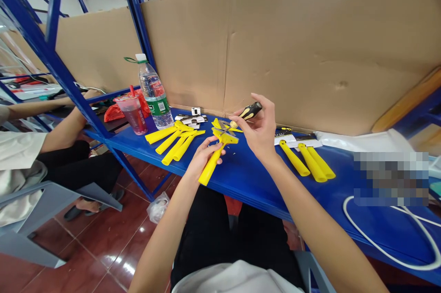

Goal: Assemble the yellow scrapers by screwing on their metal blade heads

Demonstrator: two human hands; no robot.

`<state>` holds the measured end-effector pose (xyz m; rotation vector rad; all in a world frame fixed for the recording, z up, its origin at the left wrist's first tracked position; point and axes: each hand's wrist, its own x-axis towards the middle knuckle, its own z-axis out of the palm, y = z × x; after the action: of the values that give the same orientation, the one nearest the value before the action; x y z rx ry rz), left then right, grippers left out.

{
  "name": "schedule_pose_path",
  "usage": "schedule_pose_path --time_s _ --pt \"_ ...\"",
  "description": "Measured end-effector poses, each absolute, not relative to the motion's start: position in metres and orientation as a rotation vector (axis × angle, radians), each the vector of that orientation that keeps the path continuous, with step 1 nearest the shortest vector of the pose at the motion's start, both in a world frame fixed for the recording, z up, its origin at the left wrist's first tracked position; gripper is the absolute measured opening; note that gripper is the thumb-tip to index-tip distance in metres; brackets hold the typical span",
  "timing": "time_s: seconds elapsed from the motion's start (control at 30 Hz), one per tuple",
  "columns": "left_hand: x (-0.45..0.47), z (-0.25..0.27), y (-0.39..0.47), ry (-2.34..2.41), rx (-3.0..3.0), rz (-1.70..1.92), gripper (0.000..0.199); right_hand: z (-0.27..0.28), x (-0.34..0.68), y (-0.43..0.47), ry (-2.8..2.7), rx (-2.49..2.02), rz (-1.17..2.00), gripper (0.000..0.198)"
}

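My left hand (206, 155) is closed around the handle of a yellow plastic scraper (211, 168), its wide head pointing away from me. In my right hand (260, 130) is a screwdriver (251, 110) with a black and cream handle. Its shaft slants down to the left, toward the scraper's head; whether the tip touches a screw is too small to tell. Just behind the head lie more yellow pieces (217, 123). Several yellow scrapers (167, 140) rest on the blue table to the left of my left hand. Yellow tube handles (312, 162) lie to the right of my right forearm.
A water bottle (155, 95) and a pink drink cup (132, 114) stand at the back left of the blue table (262, 192). Cardboard (292, 45) walls the back. A white cable (347, 224) loops at right. Another person's arm (67, 127) is at far left.
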<state>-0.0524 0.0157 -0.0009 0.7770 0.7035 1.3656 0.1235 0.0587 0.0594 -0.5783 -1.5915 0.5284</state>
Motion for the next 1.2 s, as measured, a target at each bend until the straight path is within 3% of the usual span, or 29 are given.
schedule_pose_path --time_s 0.4,0.53,0.67,0.87,1.03,1.2 --pt "-0.055 -0.001 0.017 0.726 0.777 1.399 0.059 0.061 0.126 0.064 -1.665 -0.419 0.417 0.059" --pt "-0.054 0.000 0.016 0.739 0.786 1.408 0.060 0.061 0.126 0.068 -1.560 -0.481 0.232 0.063" --pt "-0.055 0.000 0.015 0.727 0.796 1.431 0.059 0.060 0.125 0.064 -1.640 -0.501 0.143 0.048" --pt "-0.055 0.001 0.016 0.748 0.779 1.466 0.063 0.054 0.119 0.062 -1.698 -0.444 0.335 0.073" --pt "-0.054 0.000 0.016 0.728 0.811 1.449 0.061 0.052 0.121 0.063 -1.609 -0.491 0.125 0.060" --pt "-0.055 -0.003 0.018 0.729 0.790 1.484 0.060 0.051 0.117 0.062 -1.647 -0.452 0.258 0.062"
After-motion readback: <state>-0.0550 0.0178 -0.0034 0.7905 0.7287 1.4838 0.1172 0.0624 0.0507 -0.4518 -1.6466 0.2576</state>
